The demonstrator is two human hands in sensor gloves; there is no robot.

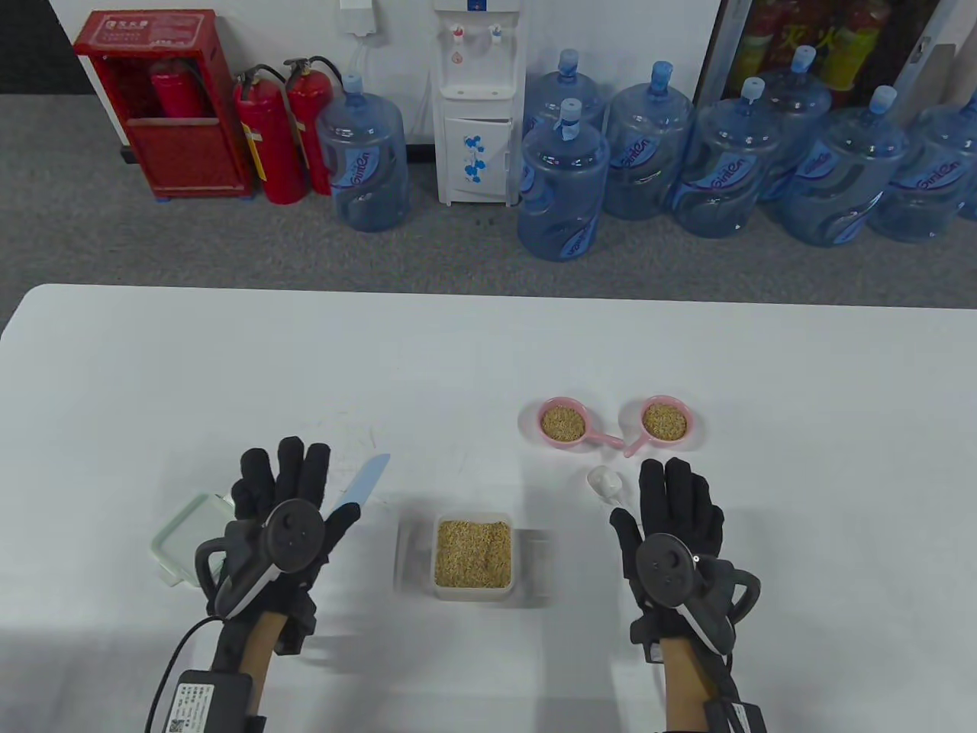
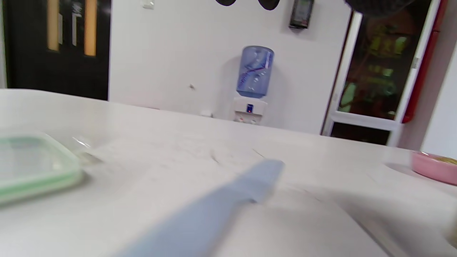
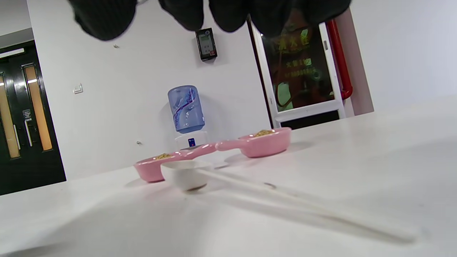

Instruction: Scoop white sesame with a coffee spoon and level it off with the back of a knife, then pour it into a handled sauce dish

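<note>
Sesame box (image 1: 473, 554): open, filled, on the worktop (image 1: 229, 366).
Left hand (image 1: 286, 504): left of the box, fingers straight, released, over the knife's handle.
Knife (image 1: 365, 481): flat, blade pointing away.
Lid (image 1: 187, 534): left of the box.
Right hand (image 1: 675, 519): right of the box, released, holding nothing.
Spoon (image 1: 605, 482): lying just ahead of the right hand.
Sauce dishes (image 1: 565, 424) (image 1: 662, 421): beyond the box, both holding sesame.

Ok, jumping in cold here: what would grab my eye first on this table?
Two gloved hands, the left hand and the right hand, hover open over the white table, either side of a clear tub of sesame. A pale blue knife lies under the left, a white spoon under the right. Beyond the spoon, two pink handled dishes already hold seeds.
</note>
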